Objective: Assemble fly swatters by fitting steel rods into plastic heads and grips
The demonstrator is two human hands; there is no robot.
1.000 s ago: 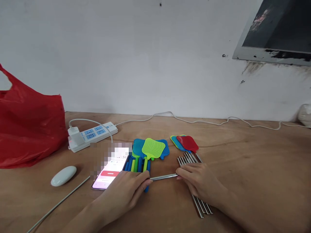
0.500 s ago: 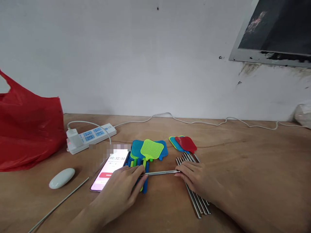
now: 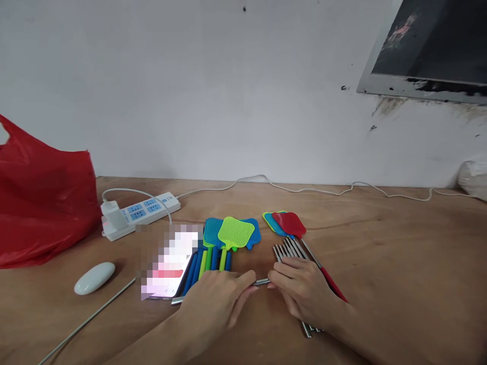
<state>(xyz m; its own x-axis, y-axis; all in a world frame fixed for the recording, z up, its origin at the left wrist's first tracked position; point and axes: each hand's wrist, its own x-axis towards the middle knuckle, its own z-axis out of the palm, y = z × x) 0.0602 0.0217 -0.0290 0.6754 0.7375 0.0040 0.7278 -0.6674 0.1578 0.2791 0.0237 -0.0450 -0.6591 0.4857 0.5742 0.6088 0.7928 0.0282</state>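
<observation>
Both of my hands pinch one slim metal rod (image 3: 262, 281), held nearly level just above the table. My left hand (image 3: 216, 296) is closed round its left part, and the silvery end pokes out beyond the palm. My right hand (image 3: 302, 286) grips its right end, over a bundle of metal tubes (image 3: 283, 249) that it partly hides. A fly swatter with a red head (image 3: 289, 224) and red handle (image 3: 333, 284) lies by the right hand. Behind the left hand are blue and green handles (image 3: 208, 259) and a yellow-green fly swatter head (image 3: 236, 233) over blue ones.
A lit phone (image 3: 171, 271), partly blurred out, lies left of the handles. Farther left are a white power strip (image 3: 146, 213), a white oval object (image 3: 95, 278) and a red plastic bag (image 3: 45, 203). A white cable (image 3: 304, 191) runs along the wall.
My left hand has slid right and closer to my right hand, so less rod shows between them. My right hand has shifted slightly left and down. The red handle has come into view.
</observation>
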